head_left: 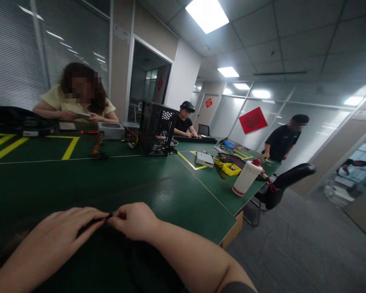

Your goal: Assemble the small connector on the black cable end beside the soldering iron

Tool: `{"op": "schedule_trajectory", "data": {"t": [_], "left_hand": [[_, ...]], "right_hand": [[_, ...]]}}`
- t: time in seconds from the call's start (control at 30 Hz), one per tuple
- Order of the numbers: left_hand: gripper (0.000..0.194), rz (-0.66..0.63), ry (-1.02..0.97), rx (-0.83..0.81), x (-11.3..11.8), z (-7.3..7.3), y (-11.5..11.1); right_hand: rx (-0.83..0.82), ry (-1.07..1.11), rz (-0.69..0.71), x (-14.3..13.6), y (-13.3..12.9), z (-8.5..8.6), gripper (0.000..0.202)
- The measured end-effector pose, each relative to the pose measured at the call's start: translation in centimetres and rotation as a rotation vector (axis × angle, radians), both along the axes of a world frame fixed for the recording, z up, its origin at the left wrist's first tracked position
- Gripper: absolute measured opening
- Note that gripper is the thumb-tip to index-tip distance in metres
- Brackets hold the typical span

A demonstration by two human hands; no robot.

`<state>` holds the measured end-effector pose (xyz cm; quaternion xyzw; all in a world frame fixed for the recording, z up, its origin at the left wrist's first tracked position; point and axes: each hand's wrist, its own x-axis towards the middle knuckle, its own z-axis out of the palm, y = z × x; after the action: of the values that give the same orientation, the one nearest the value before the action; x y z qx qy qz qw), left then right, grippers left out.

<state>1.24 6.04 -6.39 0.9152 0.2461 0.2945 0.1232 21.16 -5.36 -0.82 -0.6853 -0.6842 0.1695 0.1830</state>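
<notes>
Close to the front of the green table, my left hand point(65, 228) and my right hand point(136, 219) meet with their fingertips almost touching. Each one pinches a small, thin black piece point(111, 215) that shows between the fingertips. Its kind is hard to make out, as the fingers cover most of it and the area is dark. My left hand is closed with its fingers stretched along the thumb, and my right hand is curled. Both are held just above the table edge.
An open black computer case point(158, 128) stands across the green table point(171, 187). Behind it is a grey power supply point(111, 130) with cables. To the right are a white drive point(204, 159), a yellow tray point(231, 169) and a white bottle point(247, 178). Several people work around the table.
</notes>
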Motion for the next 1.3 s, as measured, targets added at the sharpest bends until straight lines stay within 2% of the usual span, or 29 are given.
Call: {"op": "schedule_trajectory", "data": {"t": [0.07, 0.17, 0.3, 0.4, 0.53, 0.7, 1.0, 1.3], "left_hand": [[0.033, 0.048, 0.078, 0.031, 0.0, 0.7, -0.7], [0.026, 0.046, 0.144, 0.022, 0.0, 2.5, -2.1], [0.022, 0.054, 0.154, 0.05, 0.1, 5.0, -4.0], [0.019, 0.069, 0.164, 0.052, 0.2, 5.8, -4.7], [0.017, 0.086, 0.16, 0.042, 0.1, 6.1, -5.2], [0.016, 0.097, 0.167, 0.014, 0.0, 6.4, -5.5], [0.021, 0.076, 0.211, 0.053, 0.0, 5.7, -5.0], [0.022, 0.114, 0.199, 0.053, 0.0, 6.6, -5.7]], "right_hand": [[0.006, 0.005, 0.0, 0.0, 0.0, 0.0, 0.034], [0.012, 0.017, 0.02, -0.2, -0.2, 0.2, 0.032], [0.027, 0.039, 0.017, -0.7, -0.2, 0.5, 0.028], [0.023, 0.114, 0.028, -0.8, 0.0, 0.4, 0.028], [-0.056, 0.216, 0.064, -0.6, 0.3, -0.1, 0.029], [-0.068, 0.261, 0.089, -0.3, 0.7, -0.5, 0.027], [-0.091, 0.231, 0.09, -0.2, 0.9, -0.3, 0.03], [-0.131, 0.221, 0.082, -0.1, 0.8, -0.4, 0.034]]}}
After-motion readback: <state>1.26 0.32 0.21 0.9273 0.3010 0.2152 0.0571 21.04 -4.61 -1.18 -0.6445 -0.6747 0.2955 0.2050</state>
